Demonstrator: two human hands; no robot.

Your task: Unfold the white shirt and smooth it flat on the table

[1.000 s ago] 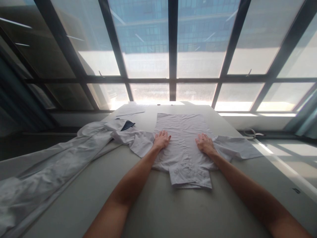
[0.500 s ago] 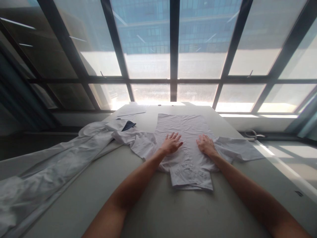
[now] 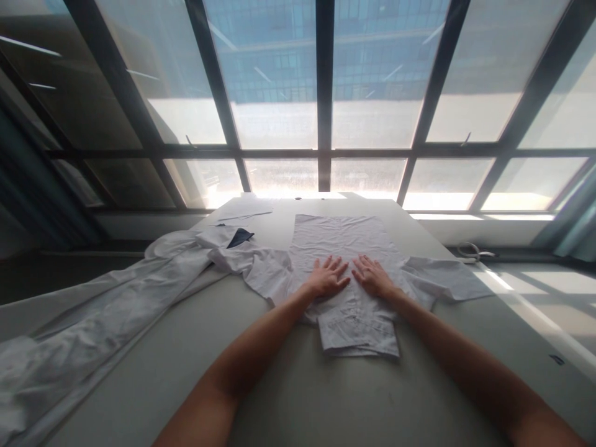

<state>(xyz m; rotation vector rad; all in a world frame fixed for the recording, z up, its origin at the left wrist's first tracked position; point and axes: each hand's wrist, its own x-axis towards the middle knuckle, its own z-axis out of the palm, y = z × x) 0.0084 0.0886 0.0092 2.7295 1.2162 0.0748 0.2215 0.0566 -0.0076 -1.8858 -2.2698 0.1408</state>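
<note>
Resting flat with fingers extended, the person's left hand [image 3: 327, 279] and right hand [image 3: 372, 277] grip nothing, palms down on a pale-grey, thin cloth garment [image 3: 342, 233] atop a smooth whitish table [image 3: 298, 397]. Its body lies spread; fine creases remain, and sleeve-like side pieces [image 3: 449, 277] stretch outward.

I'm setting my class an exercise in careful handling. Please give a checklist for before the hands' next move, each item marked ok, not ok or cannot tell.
1. Left hand on the white garment: ok.
2. Right hand on it too: ok.
3. Garment free of creases: not ok, wrinkles show.
4. Left-side sleeve lying flat: not ok, it is rumpled.
5. Garment smooth underneath: cannot tell, hidden.
</note>
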